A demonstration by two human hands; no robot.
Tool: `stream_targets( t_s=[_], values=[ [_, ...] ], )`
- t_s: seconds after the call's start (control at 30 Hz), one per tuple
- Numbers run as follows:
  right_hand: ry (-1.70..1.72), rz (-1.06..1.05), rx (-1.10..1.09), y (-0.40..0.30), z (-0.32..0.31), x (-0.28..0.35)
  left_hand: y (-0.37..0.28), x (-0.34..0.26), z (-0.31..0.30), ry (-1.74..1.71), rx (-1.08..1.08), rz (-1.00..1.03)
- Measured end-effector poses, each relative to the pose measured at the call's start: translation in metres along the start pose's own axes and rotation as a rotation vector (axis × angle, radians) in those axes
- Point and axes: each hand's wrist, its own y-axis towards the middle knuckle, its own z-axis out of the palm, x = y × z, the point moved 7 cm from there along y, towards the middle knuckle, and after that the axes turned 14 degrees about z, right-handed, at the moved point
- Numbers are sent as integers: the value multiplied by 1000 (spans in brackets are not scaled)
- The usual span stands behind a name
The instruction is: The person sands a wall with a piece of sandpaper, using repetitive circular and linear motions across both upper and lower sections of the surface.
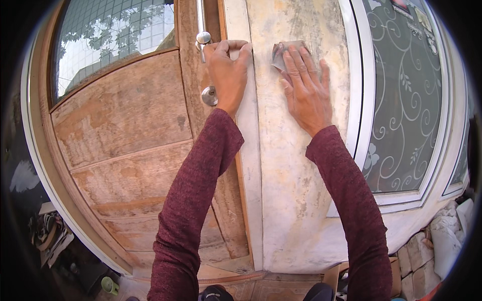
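Note:
My right hand (pixel 308 90) lies with its fingers spread over a folded sheet of what looks like sandpaper (pixel 280 56), pressing it flat on the worn, blotchy wall (pixel 297 150). A creased corner of the sheet sticks out left of the fingers. On the white door frame (pixel 248 158), my left hand (pixel 229 71) rests with bent fingers, thumb and forefinger tips against the frame; its other fingers are partly hidden. Just left of that hand are the metal door handle (pixel 203 37) and a round keyhole lock (pixel 209 95). Both forearms wear maroon sleeves.
A weathered wooden door (pixel 124 113) with a glass pane (pixel 113 37) fills the left. At right stands a white-framed window (pixel 403 113) with scroll patterns. Stacked blocks (pixel 416 256), a white sack (pixel 446 233), and a cardboard box (pixel 395 276) sit low right; a green cup (pixel 109 286) is low left.

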Motion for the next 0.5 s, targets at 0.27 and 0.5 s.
stream_targets(
  t_s=[0.27, 0.5],
  values=[
    [-12, -6, -43, -1, 0, 4, 1, -2, 7, 92, -7, 38],
    [7, -20, -43, 2, -1, 4, -6, -9, 4, 211, -61, 125]
  ],
)
